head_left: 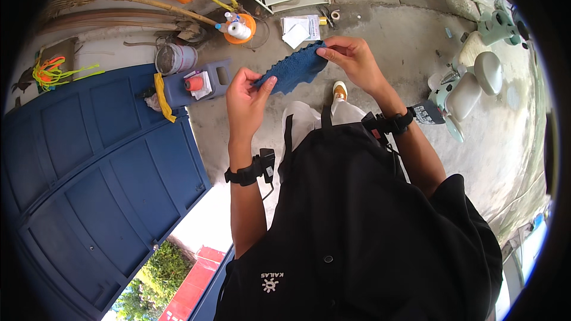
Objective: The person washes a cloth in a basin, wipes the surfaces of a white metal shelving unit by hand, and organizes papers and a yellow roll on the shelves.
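A dark blue cloth with zigzag-cut edges is stretched out in front of me between my two hands. My left hand pinches its left end, the thumb lying on top. At the upper right end, my right hand grips the cloth between thumb and fingers. The cloth hangs in the air above the concrete floor, its lower edge uneven. Each wrist wears a black strap with a small box and cable. The fingers behind the cloth are partly hidden.
Beyond the cloth lie papers and a tape roll. An orange stool carries bottles and a white spool. Left are a grey plastic stool, a bucket and a blue metal door. A pale green scooter stands right.
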{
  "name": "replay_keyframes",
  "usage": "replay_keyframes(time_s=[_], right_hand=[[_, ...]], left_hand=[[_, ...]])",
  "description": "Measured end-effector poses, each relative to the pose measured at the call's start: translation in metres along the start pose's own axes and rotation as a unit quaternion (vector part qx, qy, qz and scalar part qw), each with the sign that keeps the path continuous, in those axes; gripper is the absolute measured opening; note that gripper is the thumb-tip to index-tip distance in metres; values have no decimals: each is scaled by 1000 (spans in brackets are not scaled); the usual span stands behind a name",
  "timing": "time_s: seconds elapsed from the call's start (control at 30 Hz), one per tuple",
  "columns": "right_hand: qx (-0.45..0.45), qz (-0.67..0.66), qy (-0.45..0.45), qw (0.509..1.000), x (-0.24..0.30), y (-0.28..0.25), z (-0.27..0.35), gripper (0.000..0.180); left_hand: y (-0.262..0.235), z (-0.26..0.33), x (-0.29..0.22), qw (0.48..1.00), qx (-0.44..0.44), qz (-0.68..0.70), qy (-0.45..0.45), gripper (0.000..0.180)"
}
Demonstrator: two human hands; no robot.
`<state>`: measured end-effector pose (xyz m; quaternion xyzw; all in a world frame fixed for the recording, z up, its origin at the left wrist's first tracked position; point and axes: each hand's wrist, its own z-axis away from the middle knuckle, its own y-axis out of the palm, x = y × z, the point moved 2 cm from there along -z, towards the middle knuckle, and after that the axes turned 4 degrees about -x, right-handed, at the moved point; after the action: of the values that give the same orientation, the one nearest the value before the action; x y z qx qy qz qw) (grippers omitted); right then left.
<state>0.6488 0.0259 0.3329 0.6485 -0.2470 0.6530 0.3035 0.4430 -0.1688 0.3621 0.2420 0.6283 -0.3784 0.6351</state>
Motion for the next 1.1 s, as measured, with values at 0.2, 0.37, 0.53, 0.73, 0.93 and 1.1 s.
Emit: replay_keyframes(time_s=[0.2,0.37,0.53,0.73,0.93,1.1], right_hand=[[-22,6,-17,1000,7,4,-77,18],[-60,44,-5,997,13,14,-172,17],[-88,202,-12,975,22,37,-251,21],[-101,300,-10,948,74,30,-362,22],[-111,165,-141,970,165,4,-501,24],[-73,147,-248,955,213,-43,-561,25]], left_hand=[[-7,-91,7,998,11,45,30,29],[-28,-197,5,997,51,48,26,25],[-72,-276,21,996,85,29,-3,23],[-76,-399,-27,996,78,-36,34,20],[-66,-538,-141,967,-28,-77,242,21],[-41,-583,-201,903,-143,-177,364,19]])
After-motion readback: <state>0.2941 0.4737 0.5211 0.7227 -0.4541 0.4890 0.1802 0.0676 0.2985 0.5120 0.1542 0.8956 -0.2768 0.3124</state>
